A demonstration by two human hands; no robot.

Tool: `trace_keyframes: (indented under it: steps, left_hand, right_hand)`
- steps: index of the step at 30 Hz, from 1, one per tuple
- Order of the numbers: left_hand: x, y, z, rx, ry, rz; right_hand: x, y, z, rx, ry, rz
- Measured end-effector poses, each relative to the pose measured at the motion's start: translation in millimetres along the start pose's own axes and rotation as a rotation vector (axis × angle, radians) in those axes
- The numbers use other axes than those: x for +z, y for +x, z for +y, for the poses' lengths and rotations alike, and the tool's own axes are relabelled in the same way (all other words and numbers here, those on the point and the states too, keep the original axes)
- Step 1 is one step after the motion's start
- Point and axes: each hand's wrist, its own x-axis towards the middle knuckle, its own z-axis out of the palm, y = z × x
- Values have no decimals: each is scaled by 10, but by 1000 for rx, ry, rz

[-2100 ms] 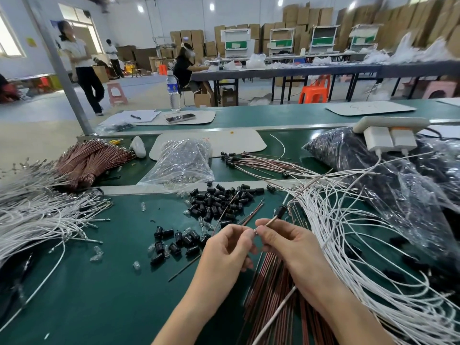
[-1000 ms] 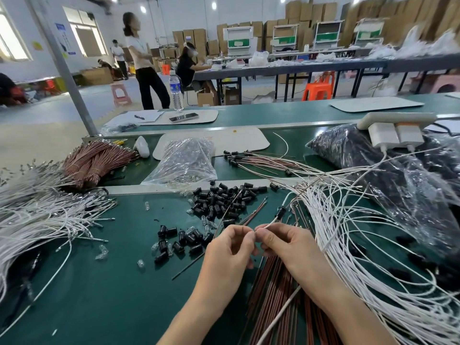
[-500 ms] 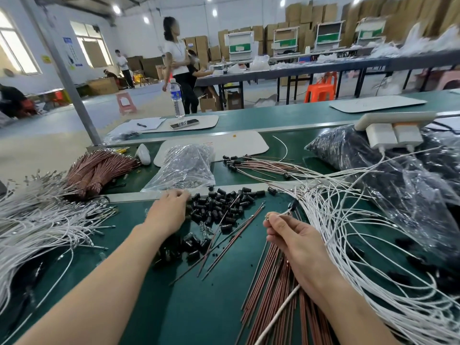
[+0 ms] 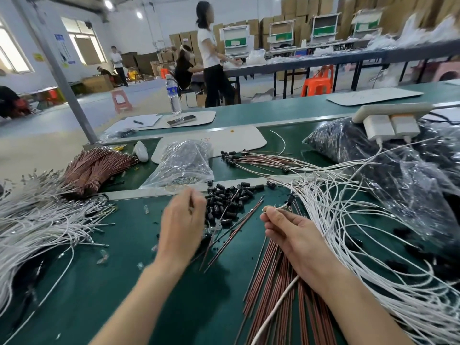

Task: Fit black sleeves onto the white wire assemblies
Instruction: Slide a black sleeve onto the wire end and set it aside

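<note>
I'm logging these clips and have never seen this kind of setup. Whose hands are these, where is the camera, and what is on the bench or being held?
There is no machine here. A person works with bare hands, filmed by one wide-angle camera worn on the head and looking down at the green bench. The right hand pinches the metal-tipped end of one white wire. The left hand is blurred, over the pile of small black sleeves; its grip cannot be made out. Loose white wires loop to the right, and another white bundle lies on the left. Copper-coloured wires lie beneath the right wrist. Farther back are a clear plastic bag and a dark bag.
</note>
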Motion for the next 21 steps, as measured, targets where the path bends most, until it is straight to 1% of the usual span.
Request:
trace_keyframes:
  steps: [2,3,6,12,17,21]
  left_hand:
    - [206,-250,239,-80,-310,-42]
    - [306,-348,320,-111,-401,-70]
    - [487,-509,414,-167,-541,-95]
    - [518,-561,369,-222,-619,-81]
    - [557,-548,369,-188,-555,-116]
    - [575,-572,345,-157,-562,-125]
  right_hand:
    - [12,-10,1,2,5,-15]
    - [16,-15,4,2,5,-18]
    - [20,-20,11,-2,-2,-28]
    - [28,2,47,-1,-53,-63]
    - [16,27,59,-1,-61,-75]
    - [-1,36,58,7,-51,-62]
